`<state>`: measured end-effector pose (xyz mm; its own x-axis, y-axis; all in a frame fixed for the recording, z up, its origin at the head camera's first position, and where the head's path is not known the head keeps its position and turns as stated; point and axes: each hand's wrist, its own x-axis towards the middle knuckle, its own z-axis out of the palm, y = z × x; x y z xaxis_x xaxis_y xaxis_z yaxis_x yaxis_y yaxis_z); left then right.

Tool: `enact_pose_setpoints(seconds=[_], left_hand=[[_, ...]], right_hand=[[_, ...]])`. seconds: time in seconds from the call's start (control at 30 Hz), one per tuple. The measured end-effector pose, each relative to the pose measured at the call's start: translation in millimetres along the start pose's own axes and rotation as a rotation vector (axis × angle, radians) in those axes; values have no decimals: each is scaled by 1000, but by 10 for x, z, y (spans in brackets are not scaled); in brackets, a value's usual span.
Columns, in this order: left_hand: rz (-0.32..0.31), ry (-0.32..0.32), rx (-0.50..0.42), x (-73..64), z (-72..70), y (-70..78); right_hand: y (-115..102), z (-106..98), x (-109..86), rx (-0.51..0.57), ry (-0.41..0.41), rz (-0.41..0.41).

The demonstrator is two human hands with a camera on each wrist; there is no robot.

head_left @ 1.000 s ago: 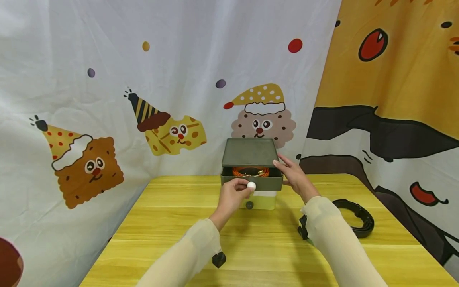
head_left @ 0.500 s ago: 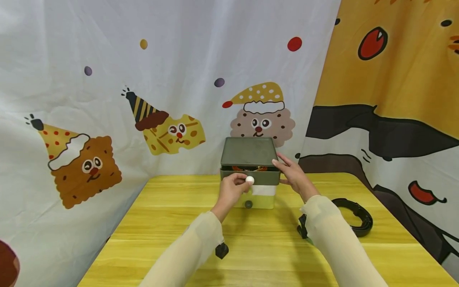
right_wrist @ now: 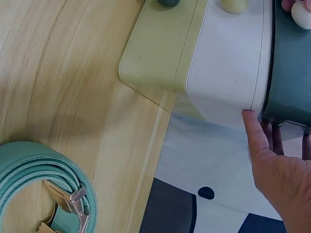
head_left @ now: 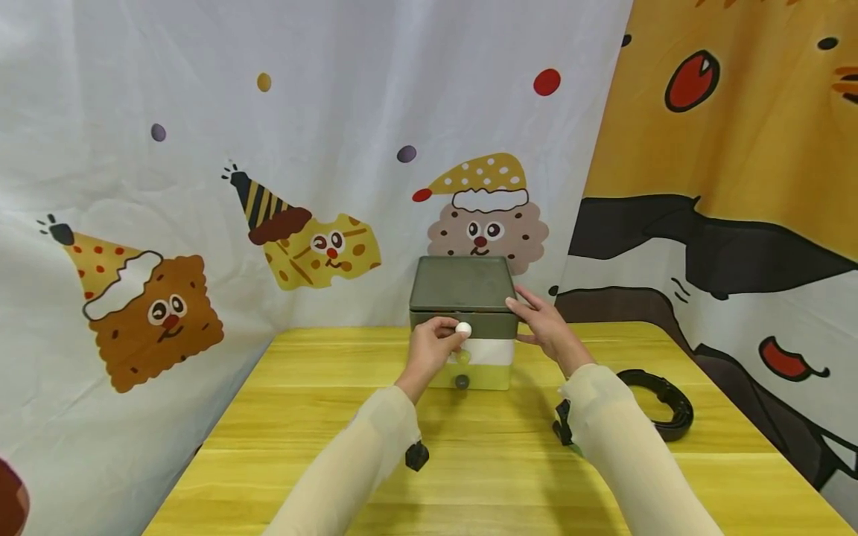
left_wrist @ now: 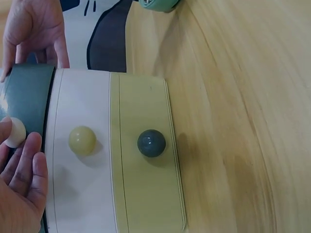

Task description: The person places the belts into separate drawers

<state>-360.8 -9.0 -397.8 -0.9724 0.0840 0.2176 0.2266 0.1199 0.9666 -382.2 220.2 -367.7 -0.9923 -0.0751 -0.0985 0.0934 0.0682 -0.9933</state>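
Observation:
A small three-drawer box [head_left: 462, 283] stands at the back of the table, with a dark green top drawer [head_left: 494, 326], a white middle drawer [left_wrist: 80, 194] and a yellow-green bottom drawer [left_wrist: 146, 194]. My left hand [head_left: 430, 350] pinches the round white knob [left_wrist: 17, 133] of the top drawer between thumb and fingers. Only a thin dark gap shows under the box's top, so the drawer's inside is hidden. On the box's right side, my right hand [head_left: 548, 329] rests with extended fingers, thumb near the top edge.
A coiled belt [right_wrist: 22, 154] with a metal buckle [right_wrist: 77, 199] lies on the table [head_left: 322, 447] to the right of the box. The lower drawers carry a yellowish knob [left_wrist: 82, 141] and a grey knob [left_wrist: 151, 143]. A printed curtain [head_left: 335, 89] hangs close behind the table.
The top drawer has slid back into the box, pushed by my left hand at the knob, and the orange coil inside has gone out of sight. My right hand has stayed on the box's side.

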Motion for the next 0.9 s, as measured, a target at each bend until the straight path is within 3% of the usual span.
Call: enact_pose_setpoints(seconds=[0.43,0.73,0.9], left_hand=[[-21,-12,36,82,-12,9],[29,-20,140,44,-45,36],[42,-7,187,46,-131,106]], right_hand=[[-6,10,-6,-9,9,5],[-5,37,-29,-9,15,13],[-15,49,-37,-16,29,3]])
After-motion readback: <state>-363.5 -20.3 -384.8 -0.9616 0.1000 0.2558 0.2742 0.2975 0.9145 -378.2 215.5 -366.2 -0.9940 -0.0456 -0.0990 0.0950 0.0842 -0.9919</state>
